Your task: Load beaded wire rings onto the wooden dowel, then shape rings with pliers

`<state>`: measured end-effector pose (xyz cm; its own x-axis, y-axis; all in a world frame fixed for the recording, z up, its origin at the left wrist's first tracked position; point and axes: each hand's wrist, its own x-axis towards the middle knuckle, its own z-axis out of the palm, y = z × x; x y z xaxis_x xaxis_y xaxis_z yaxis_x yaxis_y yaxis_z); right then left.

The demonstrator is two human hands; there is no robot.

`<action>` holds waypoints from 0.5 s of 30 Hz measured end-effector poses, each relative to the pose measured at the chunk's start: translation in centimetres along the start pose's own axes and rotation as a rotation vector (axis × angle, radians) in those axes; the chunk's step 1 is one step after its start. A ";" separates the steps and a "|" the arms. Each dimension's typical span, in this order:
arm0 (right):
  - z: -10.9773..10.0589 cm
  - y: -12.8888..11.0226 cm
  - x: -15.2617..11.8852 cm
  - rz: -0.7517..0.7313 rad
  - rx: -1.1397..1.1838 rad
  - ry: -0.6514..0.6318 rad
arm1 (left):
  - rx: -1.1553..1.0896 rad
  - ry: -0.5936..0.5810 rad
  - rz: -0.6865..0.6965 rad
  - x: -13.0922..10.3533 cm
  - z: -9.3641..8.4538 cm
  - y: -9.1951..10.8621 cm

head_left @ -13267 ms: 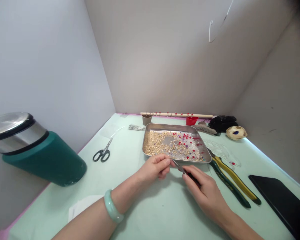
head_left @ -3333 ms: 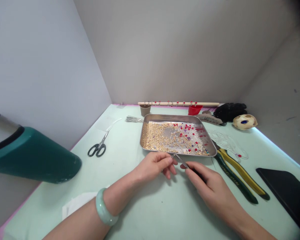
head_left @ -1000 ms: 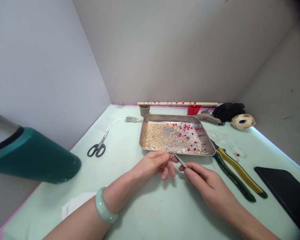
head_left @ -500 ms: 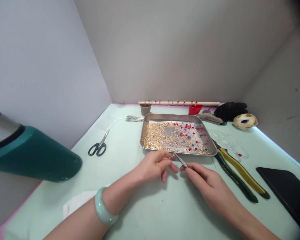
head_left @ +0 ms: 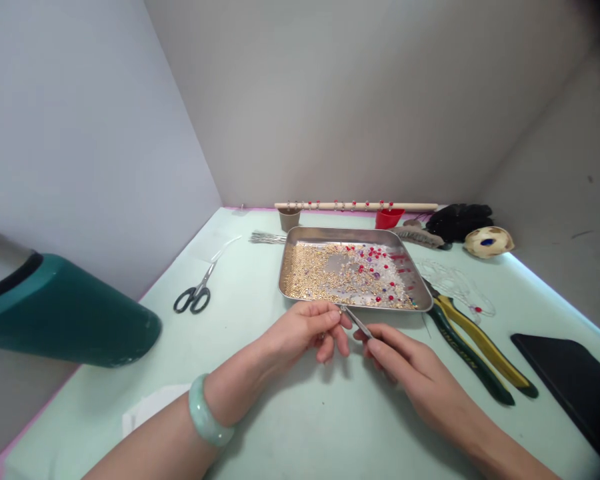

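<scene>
My left hand (head_left: 316, 328), a pale green bangle (head_left: 206, 412) on its wrist, pinches a tiny beaded piece at the thumb and index fingertips; fingers mostly cover it. Closed around metal tweezers (head_left: 357, 323) is my right hand (head_left: 401, 360). The tweezers point up and left, their tips meeting the left fingertips. Just beyond both hands lies a shallow metal tray (head_left: 425, 300). It holds many gold beads (head_left: 305, 267) on the left, and clear and red beads (head_left: 375, 253) on the right.
Green-and-yellow pliers (head_left: 473, 347) and a black flat object (head_left: 565, 380) lie right. Scissors (head_left: 195, 297) and a large green bottle (head_left: 70, 313) are left. Behind the tray, a wooden rod (head_left: 325, 206) carrying small beaded loops rests across a brown cup (head_left: 290, 220) and a red cup (head_left: 389, 219).
The left thumb has straightened toward the index fingertip, and the other fingers have curled in slightly. The tweezers have shifted a little left, staying at the left fingertips.
</scene>
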<state>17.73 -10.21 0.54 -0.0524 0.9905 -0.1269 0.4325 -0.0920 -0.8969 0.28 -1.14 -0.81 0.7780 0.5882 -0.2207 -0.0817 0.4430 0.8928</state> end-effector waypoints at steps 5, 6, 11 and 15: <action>0.1 0.1 -0.1 -0.056 -0.069 0.005 | -0.004 -0.009 0.001 0.0 0.0 0.0; 0.1 0.2 -0.1 -0.079 -0.091 0.015 | 0.010 -0.009 0.001 0.0 0.0 0.0; 0.4 0.8 0.0 -0.191 -0.204 0.088 | 0.114 0.023 -0.006 -0.1 0.1 0.1; 0.8 1.3 0.0 -0.236 -0.298 0.129 | 0.266 0.068 -0.019 0.0 0.3 0.2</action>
<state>17.56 -10.41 -0.95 -0.0762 0.9873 0.1396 0.6654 0.1546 -0.7303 0.49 -1.27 -0.48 0.7337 0.6294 -0.2560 0.1055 0.2666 0.9580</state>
